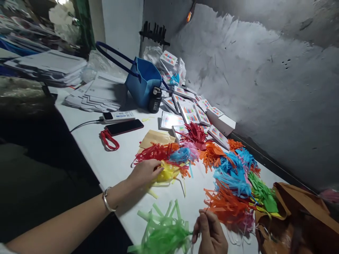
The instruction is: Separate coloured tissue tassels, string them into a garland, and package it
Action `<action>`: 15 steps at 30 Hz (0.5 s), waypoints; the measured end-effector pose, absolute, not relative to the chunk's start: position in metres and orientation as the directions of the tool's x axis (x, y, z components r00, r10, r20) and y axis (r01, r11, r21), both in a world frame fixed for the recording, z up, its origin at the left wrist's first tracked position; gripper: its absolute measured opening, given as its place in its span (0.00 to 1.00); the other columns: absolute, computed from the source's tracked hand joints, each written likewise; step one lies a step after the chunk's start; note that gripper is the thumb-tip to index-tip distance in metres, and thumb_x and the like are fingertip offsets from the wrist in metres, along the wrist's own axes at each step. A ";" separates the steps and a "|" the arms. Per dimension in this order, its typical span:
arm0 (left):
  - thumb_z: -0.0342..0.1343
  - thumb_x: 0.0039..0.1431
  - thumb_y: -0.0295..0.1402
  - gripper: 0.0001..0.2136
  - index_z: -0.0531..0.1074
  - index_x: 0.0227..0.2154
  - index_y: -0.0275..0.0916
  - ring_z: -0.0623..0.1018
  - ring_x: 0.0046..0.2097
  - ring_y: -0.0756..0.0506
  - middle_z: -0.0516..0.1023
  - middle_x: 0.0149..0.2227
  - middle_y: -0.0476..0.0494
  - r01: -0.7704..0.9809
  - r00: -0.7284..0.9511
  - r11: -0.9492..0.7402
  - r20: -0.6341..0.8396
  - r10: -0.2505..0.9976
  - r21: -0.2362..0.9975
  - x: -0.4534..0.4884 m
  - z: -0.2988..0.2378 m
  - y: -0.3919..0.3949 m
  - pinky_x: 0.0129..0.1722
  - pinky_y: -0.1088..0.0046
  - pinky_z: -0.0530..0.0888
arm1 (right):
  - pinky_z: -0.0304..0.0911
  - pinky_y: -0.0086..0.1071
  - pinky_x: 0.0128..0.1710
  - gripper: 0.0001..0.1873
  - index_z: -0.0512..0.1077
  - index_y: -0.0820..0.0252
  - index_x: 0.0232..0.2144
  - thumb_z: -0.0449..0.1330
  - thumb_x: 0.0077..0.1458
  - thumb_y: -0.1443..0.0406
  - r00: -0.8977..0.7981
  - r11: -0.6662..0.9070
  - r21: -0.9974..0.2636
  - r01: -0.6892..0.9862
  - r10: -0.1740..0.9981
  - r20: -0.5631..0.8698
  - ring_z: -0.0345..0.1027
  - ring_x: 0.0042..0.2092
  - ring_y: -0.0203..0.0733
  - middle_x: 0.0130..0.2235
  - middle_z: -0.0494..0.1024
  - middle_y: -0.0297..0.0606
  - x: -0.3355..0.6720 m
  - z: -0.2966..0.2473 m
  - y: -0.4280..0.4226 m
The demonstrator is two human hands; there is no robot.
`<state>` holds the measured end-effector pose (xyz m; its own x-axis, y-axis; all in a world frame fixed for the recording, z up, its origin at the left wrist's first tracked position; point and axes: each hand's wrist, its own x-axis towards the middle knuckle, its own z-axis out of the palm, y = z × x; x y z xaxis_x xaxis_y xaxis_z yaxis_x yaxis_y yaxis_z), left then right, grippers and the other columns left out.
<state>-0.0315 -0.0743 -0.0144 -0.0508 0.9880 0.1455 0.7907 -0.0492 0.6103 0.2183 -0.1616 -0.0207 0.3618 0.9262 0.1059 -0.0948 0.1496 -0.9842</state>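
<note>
We judge the step in hand to be handling the paper tassels bunch by bunch, with one hand among the strips and the other at a tied end. At the near edge of the table (106, 165), the right hand (210, 233) has its fingers drawn together, pinching what seems to us a thin cord (191, 242) at the right end of the green tassel (166, 233), which lies spread to its left. Farther off, the left hand (144, 173) touches the yellow tassel (168, 172) from the left; its fingers are bent, but we cannot tell whether that grip has closed on the strips. Just beyond lies the red tassel (156, 153), and to the right of the right hand is the orange tassel (225, 204). As we see it, the next move calls for a light grip on the left, keeping neighbouring strips from tangling, while the cord stays pinched on the right
</note>
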 end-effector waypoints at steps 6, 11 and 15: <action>0.47 0.69 0.35 0.11 0.74 0.43 0.39 0.72 0.53 0.41 0.74 0.50 0.37 0.330 0.308 -0.536 0.448 0.839 0.777 0.007 0.024 -0.112 0.55 0.64 0.69 | 0.50 0.21 0.13 0.23 0.79 0.61 0.36 0.68 0.51 0.47 0.393 0.111 -0.994 0.027 0.913 0.112 0.56 0.13 0.27 0.16 0.68 0.26 0.221 -0.017 -0.170; 0.52 0.69 0.44 0.13 0.73 0.39 0.39 0.73 0.39 0.45 0.74 0.36 0.45 -0.280 0.462 -0.105 0.229 0.857 0.954 0.037 0.034 -0.134 0.43 0.68 0.71 | 0.54 0.22 0.18 0.20 0.79 0.58 0.40 0.62 0.59 0.49 0.378 0.180 -0.970 0.162 0.897 0.230 0.57 0.18 0.28 0.19 0.68 0.28 0.229 0.002 -0.182; 0.62 0.60 0.48 0.19 0.74 0.43 0.36 0.67 0.30 0.51 0.68 0.29 0.50 -0.452 0.542 0.345 -0.054 0.838 0.822 0.054 0.020 -0.139 0.30 0.77 0.66 | 0.60 0.22 0.22 0.10 0.80 0.52 0.42 0.60 0.62 0.60 0.271 0.332 -0.849 0.412 0.845 0.461 0.62 0.20 0.29 0.21 0.71 0.27 0.226 0.020 -0.194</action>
